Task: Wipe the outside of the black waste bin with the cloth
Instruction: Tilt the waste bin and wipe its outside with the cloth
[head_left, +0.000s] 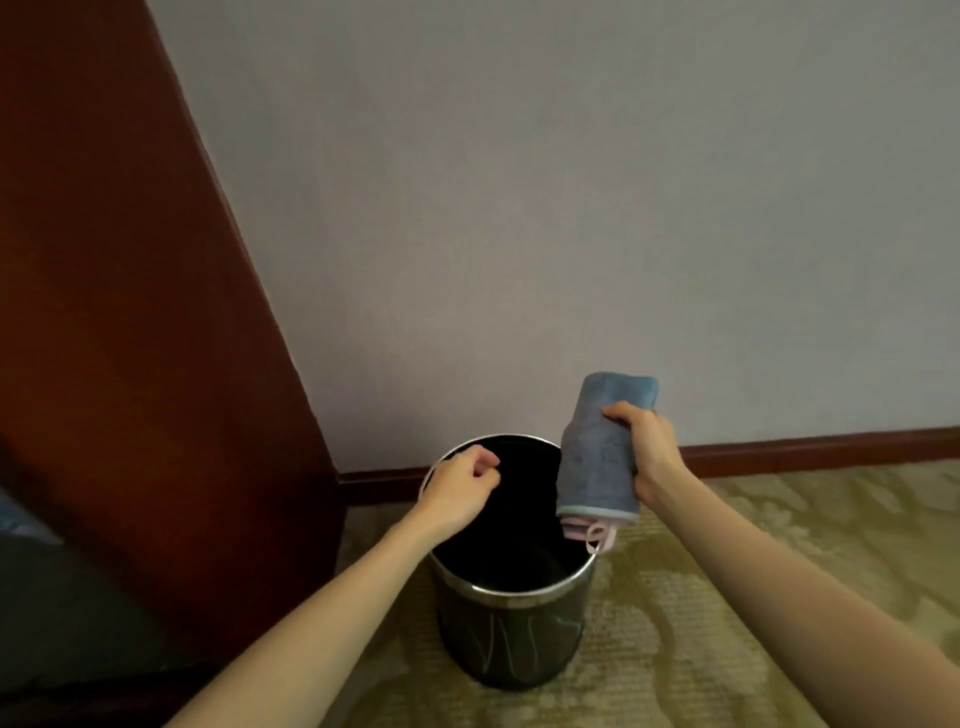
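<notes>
Head view: the black waste bin (511, 639) with a metal rim stands upright on the patterned carpet floor (727, 623), near the pale wall (519, 208) and just right of a dark red wooden panel (130, 312). Left hand (460, 491) is clenched over the bin's far-left rim, with nothing visible in it; contact with the rim cannot be told. Right hand (647, 447) grasps a folded blue cloth (600, 457) upright above the right rim. A pink layer and loop hang from the cloth's lower end. A wooden skirting board (805, 447) runs along the wall.
</notes>
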